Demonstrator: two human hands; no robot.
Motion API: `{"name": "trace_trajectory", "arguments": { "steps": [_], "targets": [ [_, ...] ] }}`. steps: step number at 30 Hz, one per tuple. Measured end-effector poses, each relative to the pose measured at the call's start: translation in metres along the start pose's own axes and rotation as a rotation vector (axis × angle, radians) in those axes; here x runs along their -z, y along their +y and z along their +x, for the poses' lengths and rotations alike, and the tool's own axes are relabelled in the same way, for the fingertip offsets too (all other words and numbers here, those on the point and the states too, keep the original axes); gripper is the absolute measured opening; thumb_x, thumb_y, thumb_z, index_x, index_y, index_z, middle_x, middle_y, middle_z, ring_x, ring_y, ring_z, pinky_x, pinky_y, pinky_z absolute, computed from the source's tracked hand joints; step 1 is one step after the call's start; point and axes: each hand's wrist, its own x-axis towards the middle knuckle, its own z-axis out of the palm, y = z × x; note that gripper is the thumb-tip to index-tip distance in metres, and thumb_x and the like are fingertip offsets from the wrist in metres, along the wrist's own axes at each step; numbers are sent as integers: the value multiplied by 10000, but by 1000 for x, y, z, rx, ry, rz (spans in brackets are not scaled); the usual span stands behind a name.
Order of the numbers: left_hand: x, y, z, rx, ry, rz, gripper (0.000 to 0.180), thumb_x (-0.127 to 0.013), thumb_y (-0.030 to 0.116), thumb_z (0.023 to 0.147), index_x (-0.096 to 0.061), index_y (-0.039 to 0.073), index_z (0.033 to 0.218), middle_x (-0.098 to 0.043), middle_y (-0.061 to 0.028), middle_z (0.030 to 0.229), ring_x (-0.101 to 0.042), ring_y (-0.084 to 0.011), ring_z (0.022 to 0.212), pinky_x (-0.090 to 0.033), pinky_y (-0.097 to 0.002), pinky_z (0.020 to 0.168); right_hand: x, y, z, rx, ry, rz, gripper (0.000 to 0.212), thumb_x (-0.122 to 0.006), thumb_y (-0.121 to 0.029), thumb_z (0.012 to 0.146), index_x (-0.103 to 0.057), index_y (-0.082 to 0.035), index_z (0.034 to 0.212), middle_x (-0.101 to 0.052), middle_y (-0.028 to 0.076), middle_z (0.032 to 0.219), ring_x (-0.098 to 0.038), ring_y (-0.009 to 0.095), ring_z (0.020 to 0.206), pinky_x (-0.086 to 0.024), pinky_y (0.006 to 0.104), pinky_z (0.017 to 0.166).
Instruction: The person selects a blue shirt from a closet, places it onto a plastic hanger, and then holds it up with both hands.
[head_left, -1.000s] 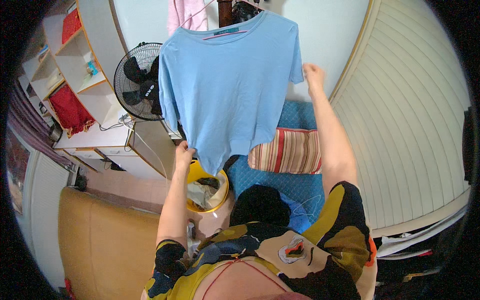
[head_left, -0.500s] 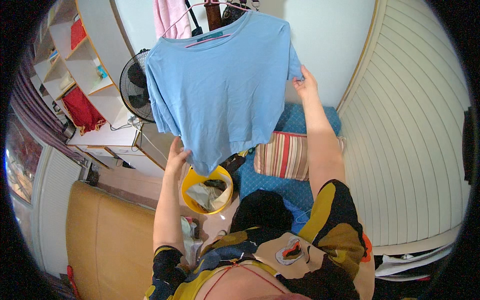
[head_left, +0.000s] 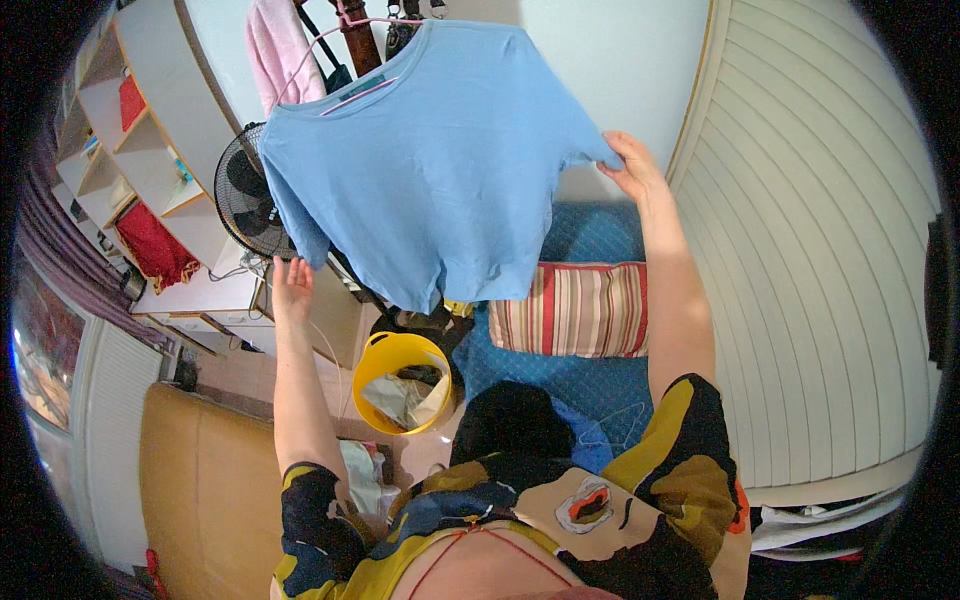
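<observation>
A light blue T-shirt (head_left: pixel 430 160) hangs in front of me on a pink hanger (head_left: pixel 318 42). My right hand (head_left: pixel 636 168) pinches the cuff of its right-hand sleeve, drawing that sleeve out to the side. By the lower edge of the other sleeve, my left hand (head_left: pixel 293 290) is raised with the fingers stretched up and apart. Its fingertips are at or very close to the cloth; whether they touch cannot be made out. The shirt's lower hem hangs loose above a yellow bucket.
Behind the shirt stand a black fan (head_left: pixel 245 190) and a pink towel (head_left: pixel 275 50). Below are the yellow bucket (head_left: pixel 375 350) with cloth inside and a striped pillow (head_left: pixel 590 310) on a blue bed cover (head_left: pixel 600 230). Shelves (head_left: pixel 190 120) rise at left, a slatted panel (head_left: pixel 810 250) at right.
My left hand has moved left and up from the lower hem to the left sleeve. My right hand keeps the other sleeve, now stretched farther out. The view has shifted slightly.
</observation>
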Motion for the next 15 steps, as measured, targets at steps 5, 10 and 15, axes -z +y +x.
{"name": "trace_trajectory", "arguments": {
  "steps": [5, 10, 15],
  "targets": [
    [32, 23, 32, -8, 16, 267, 293, -673, 281, 796, -533, 95, 974, -530, -6, 862, -520, -137, 772, -465, -279, 681, -10, -11, -1, 179, 16, -179, 198, -651, -105, 762, -639, -38, 949, -624, 37, 902, -559, 156, 826, -437, 294, 732],
    [36, 27, 32, -3, 82, 350, 344, -633, 253, 825, -505, 127, 1118, -517, 13, 937, -475, -129, 808, -415, -351, 794, -16, -21, -12, 439, 183, -530, 133, -648, -32, 721, -680, -25, 850, -643, 45, 849, -569, 125, 838, -434, 252, 765],
    [-3, 10, 15, -66, 156, 398, 479, -589, 317, 848, -416, 135, 1256, -384, -34, 1254, -399, -217, 1094, -359, -405, 912, 6, -25, -18, 504, 107, -272, 266, -602, 26, 712, -637, 12, 975, -624, 64, 916, -551, 127, 793, -442, 258, 725]
  ]
}}
